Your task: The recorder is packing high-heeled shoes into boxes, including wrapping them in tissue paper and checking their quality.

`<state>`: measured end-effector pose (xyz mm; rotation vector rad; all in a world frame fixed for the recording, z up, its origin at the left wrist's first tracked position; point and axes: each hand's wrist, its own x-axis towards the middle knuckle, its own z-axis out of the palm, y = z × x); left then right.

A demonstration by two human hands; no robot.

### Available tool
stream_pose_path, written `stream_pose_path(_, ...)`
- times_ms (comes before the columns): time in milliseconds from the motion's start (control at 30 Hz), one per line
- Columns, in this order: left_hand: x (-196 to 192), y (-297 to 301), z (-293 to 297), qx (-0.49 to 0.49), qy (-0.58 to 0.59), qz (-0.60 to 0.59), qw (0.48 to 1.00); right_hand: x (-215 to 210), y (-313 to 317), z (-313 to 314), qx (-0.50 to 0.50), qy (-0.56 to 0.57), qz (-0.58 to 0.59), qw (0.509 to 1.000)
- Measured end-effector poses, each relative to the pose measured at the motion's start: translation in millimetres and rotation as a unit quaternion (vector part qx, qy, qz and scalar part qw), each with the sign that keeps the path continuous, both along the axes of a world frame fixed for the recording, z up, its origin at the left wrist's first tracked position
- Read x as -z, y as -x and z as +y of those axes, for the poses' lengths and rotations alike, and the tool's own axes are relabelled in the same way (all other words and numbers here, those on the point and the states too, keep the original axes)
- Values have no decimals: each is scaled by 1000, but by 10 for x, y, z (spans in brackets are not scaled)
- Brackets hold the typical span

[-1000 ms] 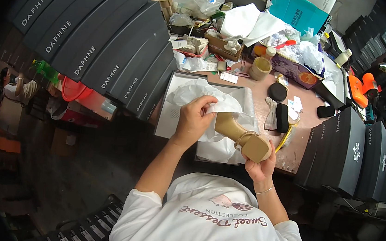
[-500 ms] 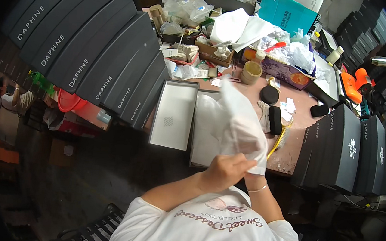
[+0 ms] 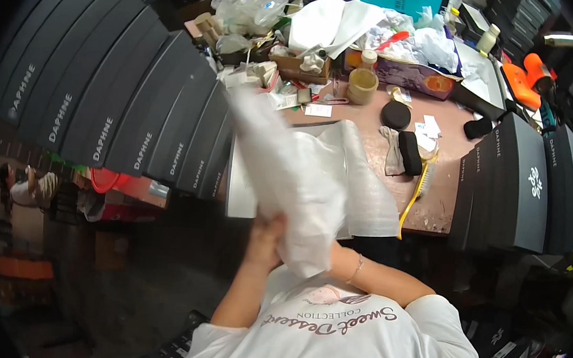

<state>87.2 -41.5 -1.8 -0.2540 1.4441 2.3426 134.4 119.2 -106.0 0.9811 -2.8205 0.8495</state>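
Observation:
A long white bundle of thin, translucent wrapping slants across in front of me, smeared by motion at its far end. My left hand grips its near left side with the fingers closed. My right hand is hidden behind the bundle; only the wrist with a bracelet shows at its right. What the wrapping encloses, if anything, cannot be made out. Beyond it on the table lies an open shoe box, mostly covered, with a white foam-like sheet draped over its right side. A pale-lined box part shows at the bundle's left.
Dark shoe boxes stand stacked at the left and right. Across the table are a yellow-handled brush, a round black tin, a jar, a purple carton of crumpled paper and an orange tool.
The white wrapping has swung left and nearer to me, and my left hand has moved left with it. The foam-like sheet on the box is now uncovered. The view has shifted slightly.

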Motion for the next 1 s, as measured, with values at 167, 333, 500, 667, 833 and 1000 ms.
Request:
stream_pose_path(167, -63, 477, -985, -26, 180, 239, 954, -811, -125, 471, 18, 426, -360, 830)
stream_pose_path(333, -348, 904, -302, 117, 327, 351, 870, -1175, -131, 699, 29, 336, -190, 922)
stream_pose_path(500, 484, 1253, 554, -2, 15, 97, 995, -965, 262, 451, 203, 301, -123, 924)
stream_pose_path(667, 1040, 799, 1165, 149, 81, -16, 985, 43, 581, 374, 253, 81, 8, 964)
stream_pose_path(833, 1497, 786, 1046, 120, 172, 82, 974, -753, 148, 980, 193, 279, -168, 926)
stream_pose_path(1000, 1485, 680, 1242, 129, 290, 228, 921, -504, 679, 2749, 488, 165, 42, 856)
